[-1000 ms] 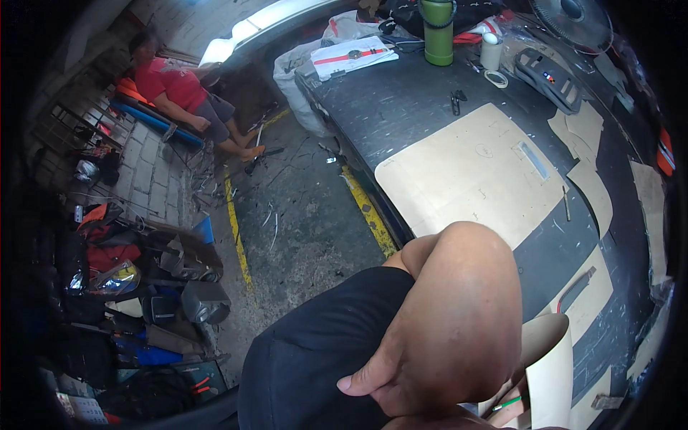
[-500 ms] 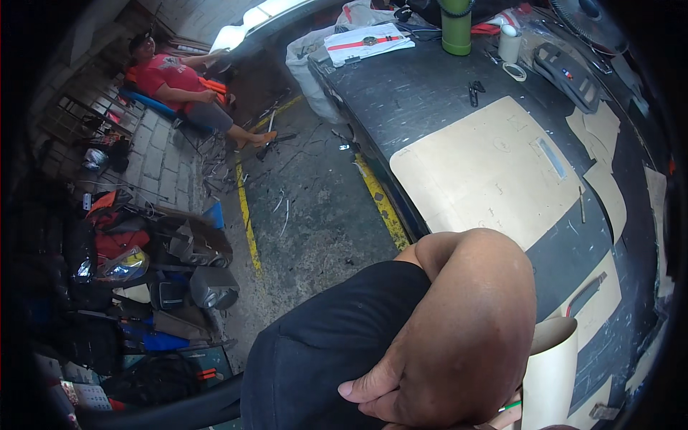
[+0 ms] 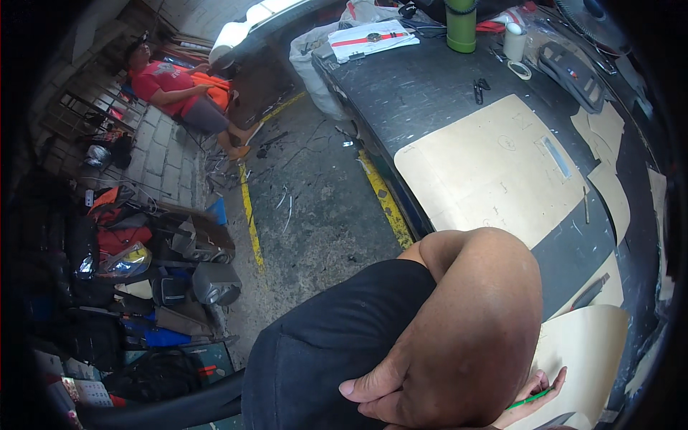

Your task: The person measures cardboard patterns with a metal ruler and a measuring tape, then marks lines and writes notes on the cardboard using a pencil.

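Observation:
My bent left arm fills the lower middle. My left hand [image 3: 380, 398] rests by the black cloth [image 3: 322, 337], its thumb and one finger close together; the other fingers are hidden. Partly behind that arm, at the lower right, my right hand [image 3: 536, 393] holds a thin green pencil [image 3: 534, 398] over a curved tan card sheet [image 3: 591, 351]. The sheet's far edge lifts and bends. Beyond it lies a grey cutter knife [image 3: 591, 292], partly covered by the sheet. A large rounded tan card pattern [image 3: 494, 172] with pencil marks lies flat on the dark table [image 3: 380, 86].
Toward the back of the table are a green flask [image 3: 461, 29], a white cup [image 3: 514, 44], a tape roll [image 3: 519, 69], a grey pouch [image 3: 570, 75] and a fan [image 3: 591, 21]. A person [image 3: 172, 89] in red sits at the far left. Bags [image 3: 122, 244] crowd the left wall.
My right hand with the green pencil has come into view. The tan sheet, rolled before, has opened out to the right over part of the knife. The seated person has shifted. My left hand stays put.

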Action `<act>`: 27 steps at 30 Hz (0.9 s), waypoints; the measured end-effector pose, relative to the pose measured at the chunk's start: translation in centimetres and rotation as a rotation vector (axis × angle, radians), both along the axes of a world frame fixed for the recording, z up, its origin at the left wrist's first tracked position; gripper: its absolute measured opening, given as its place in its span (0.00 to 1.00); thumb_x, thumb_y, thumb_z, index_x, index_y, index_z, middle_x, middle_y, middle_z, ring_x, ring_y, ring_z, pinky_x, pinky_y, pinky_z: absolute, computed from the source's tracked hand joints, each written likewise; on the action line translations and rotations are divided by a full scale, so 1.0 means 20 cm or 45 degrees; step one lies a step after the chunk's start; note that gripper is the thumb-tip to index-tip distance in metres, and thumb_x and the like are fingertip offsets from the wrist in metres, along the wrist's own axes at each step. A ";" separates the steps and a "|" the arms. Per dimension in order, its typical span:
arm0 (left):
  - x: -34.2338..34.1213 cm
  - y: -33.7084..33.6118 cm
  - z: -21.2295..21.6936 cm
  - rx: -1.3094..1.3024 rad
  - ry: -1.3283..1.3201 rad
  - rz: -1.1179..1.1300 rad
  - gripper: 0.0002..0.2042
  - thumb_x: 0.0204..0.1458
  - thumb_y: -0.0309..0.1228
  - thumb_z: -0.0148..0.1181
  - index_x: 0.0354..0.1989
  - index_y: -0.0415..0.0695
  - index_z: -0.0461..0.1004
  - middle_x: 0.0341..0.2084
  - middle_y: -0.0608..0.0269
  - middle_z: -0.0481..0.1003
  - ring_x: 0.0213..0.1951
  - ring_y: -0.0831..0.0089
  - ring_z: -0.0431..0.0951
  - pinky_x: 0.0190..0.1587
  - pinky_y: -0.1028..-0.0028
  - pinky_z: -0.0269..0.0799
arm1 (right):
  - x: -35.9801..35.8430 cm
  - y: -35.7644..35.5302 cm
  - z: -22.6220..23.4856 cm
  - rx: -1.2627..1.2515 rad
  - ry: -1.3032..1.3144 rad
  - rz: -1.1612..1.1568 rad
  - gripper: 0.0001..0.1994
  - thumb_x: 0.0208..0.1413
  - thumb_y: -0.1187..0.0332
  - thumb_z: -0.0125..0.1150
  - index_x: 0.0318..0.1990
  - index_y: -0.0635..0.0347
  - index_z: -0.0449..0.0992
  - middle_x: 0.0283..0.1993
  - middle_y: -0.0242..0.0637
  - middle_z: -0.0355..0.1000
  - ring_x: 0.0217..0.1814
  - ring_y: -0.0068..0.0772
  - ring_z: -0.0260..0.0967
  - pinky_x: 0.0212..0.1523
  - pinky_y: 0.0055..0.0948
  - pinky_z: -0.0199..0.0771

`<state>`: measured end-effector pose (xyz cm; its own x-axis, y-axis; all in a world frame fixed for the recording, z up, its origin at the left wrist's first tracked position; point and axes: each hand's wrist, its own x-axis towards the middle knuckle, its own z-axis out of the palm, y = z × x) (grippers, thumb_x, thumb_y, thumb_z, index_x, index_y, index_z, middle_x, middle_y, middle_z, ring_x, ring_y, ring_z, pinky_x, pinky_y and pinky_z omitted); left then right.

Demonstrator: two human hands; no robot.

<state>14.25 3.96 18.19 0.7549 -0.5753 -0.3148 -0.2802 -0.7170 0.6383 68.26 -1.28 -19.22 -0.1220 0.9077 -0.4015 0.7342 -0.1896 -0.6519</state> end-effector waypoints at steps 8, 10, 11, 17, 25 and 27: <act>-0.14 0.03 -0.05 -0.030 -0.439 -0.180 0.20 0.59 0.55 0.65 0.42 0.51 0.76 0.36 0.56 0.76 0.42 0.67 0.79 0.46 0.56 0.72 | -1.27 -0.17 0.40 0.780 0.236 -0.769 0.31 0.67 0.68 0.63 0.76 0.52 0.65 0.42 0.29 0.66 0.37 0.20 0.57 0.41 0.22 0.62; -0.07 0.10 -0.06 -0.048 -0.514 -0.326 0.20 0.58 0.56 0.65 0.39 0.51 0.76 0.33 0.58 0.76 0.39 0.67 0.78 0.43 0.57 0.72 | -1.25 -0.19 0.39 0.786 0.218 -0.802 0.31 0.66 0.70 0.62 0.77 0.50 0.65 0.41 0.29 0.65 0.35 0.19 0.56 0.40 0.21 0.62; -0.12 0.13 -0.27 -0.433 -1.076 -0.208 0.29 0.49 0.62 0.69 0.15 0.49 0.73 0.12 0.70 0.71 0.18 0.66 0.78 0.19 0.67 0.71 | -1.27 -0.18 0.40 0.790 0.213 -0.799 0.31 0.66 0.71 0.62 0.76 0.51 0.65 0.41 0.29 0.65 0.35 0.19 0.56 0.40 0.21 0.62; -0.01 0.12 -0.36 -0.840 -1.034 -0.133 0.32 0.50 0.63 0.67 0.14 0.46 0.67 0.18 0.64 0.70 0.19 0.66 0.75 0.24 0.67 0.71 | -1.24 -0.20 0.43 0.798 0.211 -0.762 0.32 0.66 0.75 0.61 0.76 0.52 0.64 0.42 0.28 0.67 0.36 0.17 0.58 0.38 0.19 0.64; -0.06 0.08 -0.33 -0.474 -1.131 0.325 0.16 0.61 0.33 0.61 0.26 0.33 0.78 0.24 0.58 0.73 0.16 0.70 0.69 0.23 0.69 0.68 | -1.29 -0.18 0.45 0.696 0.319 -0.775 0.33 0.60 0.80 0.64 0.73 0.56 0.67 0.63 0.38 0.72 0.43 0.23 0.65 0.40 0.22 0.71; -0.05 0.06 -0.31 -0.490 -1.143 0.312 0.14 0.60 0.31 0.61 0.29 0.30 0.79 0.26 0.55 0.75 0.16 0.70 0.70 0.24 0.69 0.70 | -1.26 -0.21 0.44 0.811 0.250 -0.790 0.33 0.59 0.80 0.64 0.73 0.55 0.67 0.59 0.38 0.73 0.41 0.22 0.65 0.40 0.22 0.70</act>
